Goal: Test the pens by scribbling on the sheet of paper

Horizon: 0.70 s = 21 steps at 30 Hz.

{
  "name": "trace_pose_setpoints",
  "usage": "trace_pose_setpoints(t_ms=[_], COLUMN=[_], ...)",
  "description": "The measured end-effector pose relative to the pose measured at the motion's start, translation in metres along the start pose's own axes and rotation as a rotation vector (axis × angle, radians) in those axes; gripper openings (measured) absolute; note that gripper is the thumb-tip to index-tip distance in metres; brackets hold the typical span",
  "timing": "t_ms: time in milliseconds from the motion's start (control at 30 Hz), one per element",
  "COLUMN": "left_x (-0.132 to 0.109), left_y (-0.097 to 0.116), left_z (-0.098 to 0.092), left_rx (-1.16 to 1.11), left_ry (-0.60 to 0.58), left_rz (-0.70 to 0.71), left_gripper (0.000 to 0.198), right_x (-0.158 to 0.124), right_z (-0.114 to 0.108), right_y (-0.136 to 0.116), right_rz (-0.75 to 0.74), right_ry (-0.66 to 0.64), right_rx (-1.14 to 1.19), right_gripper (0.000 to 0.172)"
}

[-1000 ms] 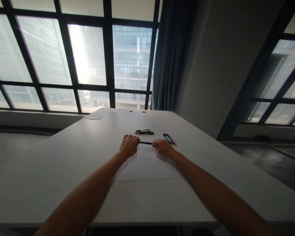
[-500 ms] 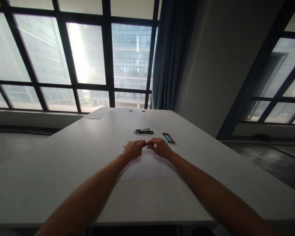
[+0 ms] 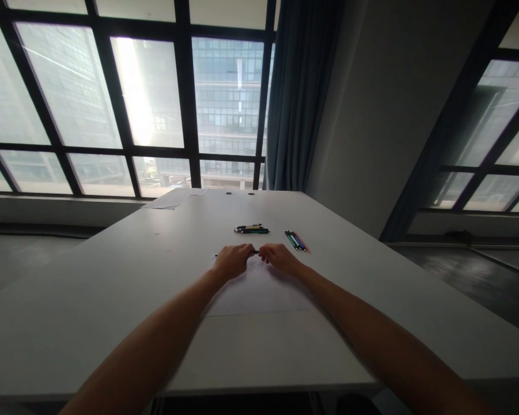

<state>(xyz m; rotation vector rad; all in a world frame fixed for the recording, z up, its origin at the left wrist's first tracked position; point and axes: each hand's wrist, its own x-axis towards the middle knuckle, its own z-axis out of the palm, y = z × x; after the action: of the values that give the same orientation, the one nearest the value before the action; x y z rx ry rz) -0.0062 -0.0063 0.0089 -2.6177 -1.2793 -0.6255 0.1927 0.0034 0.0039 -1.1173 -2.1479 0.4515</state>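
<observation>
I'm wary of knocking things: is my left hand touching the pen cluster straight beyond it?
Apart: the head view shows a strip of white tabletop between your left hand and the pen cluster.

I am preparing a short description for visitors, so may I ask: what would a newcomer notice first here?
Probably the bright window at the upper left, glaring against the dim room. Next, the left hand and right hand, close together at a dark pen by the far end of the paper. Beyond them on the table, a pile of pens lies ahead and a row of pens to the right.
</observation>
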Motion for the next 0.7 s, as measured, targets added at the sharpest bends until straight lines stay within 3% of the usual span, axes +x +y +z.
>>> trace_pose_setpoints(t_ms=[100,300,400,533,700], left_x=[0.0001,0.0006,0.0006,0.0006,0.0005], left_y=[-0.0008,-0.0018,-0.0014,-0.0018,-0.0021], left_z=[0.0012,0.0030,0.0026,0.0023,0.0030], left_rx=[-0.007,0.008,0.027,0.013,-0.003], left_ry=[-0.011,-0.011,-0.035,-0.028,-0.020], left_rz=[-0.003,-0.010,-0.008,-0.027,-0.039], left_gripper=[0.022,0.021,0.022,0.022,0.022], right_x=[-0.0005,0.0002,0.0016,0.0020,0.0030], right_z=[0.0007,0.0038,0.0055,0.0066,0.0082], right_y=[0.0004,0.0038,0.0069,0.0089,0.0093], right_rz=[-0.007,0.033,0.034,0.036,0.038], right_ry=[0.019,-0.023,0.032,0.064,0.057], right_rx=[0.013,0.074,0.083,0.148,0.200], right_gripper=[0.016,0.026,0.015,0.027,0.016])
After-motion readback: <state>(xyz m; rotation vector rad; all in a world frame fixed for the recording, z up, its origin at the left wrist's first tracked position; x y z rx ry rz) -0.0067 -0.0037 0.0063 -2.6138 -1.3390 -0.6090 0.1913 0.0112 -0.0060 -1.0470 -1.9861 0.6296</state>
